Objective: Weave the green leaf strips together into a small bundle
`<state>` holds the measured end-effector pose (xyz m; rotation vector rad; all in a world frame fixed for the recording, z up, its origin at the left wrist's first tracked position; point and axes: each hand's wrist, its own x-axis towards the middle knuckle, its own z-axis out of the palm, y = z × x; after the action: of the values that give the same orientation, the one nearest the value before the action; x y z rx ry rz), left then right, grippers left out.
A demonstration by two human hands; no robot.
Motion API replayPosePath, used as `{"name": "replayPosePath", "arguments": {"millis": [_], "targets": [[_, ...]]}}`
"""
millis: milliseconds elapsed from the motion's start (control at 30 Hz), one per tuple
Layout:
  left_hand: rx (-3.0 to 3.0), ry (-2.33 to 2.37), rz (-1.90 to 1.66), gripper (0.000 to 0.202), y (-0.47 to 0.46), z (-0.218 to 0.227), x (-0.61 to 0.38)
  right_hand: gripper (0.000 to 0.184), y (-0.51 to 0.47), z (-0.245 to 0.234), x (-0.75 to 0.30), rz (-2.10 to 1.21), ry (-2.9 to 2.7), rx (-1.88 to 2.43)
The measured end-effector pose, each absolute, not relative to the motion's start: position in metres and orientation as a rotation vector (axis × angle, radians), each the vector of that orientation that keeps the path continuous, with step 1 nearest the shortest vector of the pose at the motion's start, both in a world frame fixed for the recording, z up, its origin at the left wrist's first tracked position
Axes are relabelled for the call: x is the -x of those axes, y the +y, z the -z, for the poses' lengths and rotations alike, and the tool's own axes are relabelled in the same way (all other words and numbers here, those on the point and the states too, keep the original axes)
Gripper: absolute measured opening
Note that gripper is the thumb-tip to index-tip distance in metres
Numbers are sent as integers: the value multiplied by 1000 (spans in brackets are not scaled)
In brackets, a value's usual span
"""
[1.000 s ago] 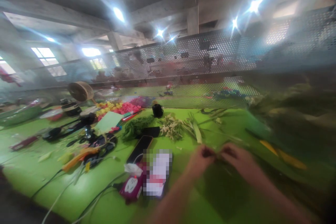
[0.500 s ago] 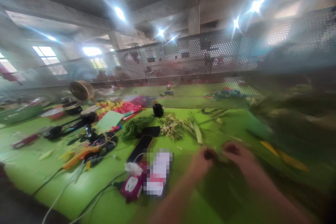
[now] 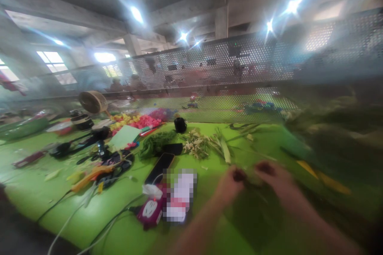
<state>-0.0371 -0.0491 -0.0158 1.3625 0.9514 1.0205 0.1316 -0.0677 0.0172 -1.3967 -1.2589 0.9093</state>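
Observation:
My left hand (image 3: 229,184) and my right hand (image 3: 277,180) meet above the bright green table (image 3: 44,195), both pinched on a small dark green stem piece (image 3: 250,183) held between them. Their fingertips look dark and the picture is blurred, so the piece's shape is unclear. A pile of pale green plant cuttings (image 3: 199,144) lies just beyond my hands, and a bunch of dark green sprigs (image 3: 154,143) to its left.
A phone (image 3: 159,168), a pixelated card (image 3: 180,195) and a purple pack (image 3: 150,211) lie left of my hands. Cables, pliers with orange handles (image 3: 89,176), a black cup (image 3: 180,125), pink and yellow flowers (image 3: 136,121) and a perforated metal screen (image 3: 239,63) stand farther back.
My hands have stayed together on the stem piece, shifting only slightly. The view has barely drifted.

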Motion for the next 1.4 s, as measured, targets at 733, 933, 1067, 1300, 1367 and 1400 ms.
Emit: {"name": "replayPosePath", "arguments": {"millis": [733, 933, 1067, 1300, 1367, 1400], "targets": [[-1486, 1074, -1044, 25, -50, 20, 33, 25, -51, 10, -138, -1147, -1198, 1502], [-1514, 1082, -1012, 25, -52, 25, 33, 25, -55, -1, -132, -1210, -1135, 1357], [-1524, 1068, -1009, 23, -52, 24, 33, 25, -73, -17, -121, -1233, -977, 1259], [-1525, 1008, -1025, 20, -48, 27, 35, 30, -74, -20, -119, -1209, -932, 1247], [-1505, 980, -1035, 22, -47, 28, 35, 27, -71, -22, -121, -1118, -1056, 1314], [-1496, 970, -1036, 23, -47, 29, 35, 25, -71, -23, -122, -1060, -1132, 1350]]}}
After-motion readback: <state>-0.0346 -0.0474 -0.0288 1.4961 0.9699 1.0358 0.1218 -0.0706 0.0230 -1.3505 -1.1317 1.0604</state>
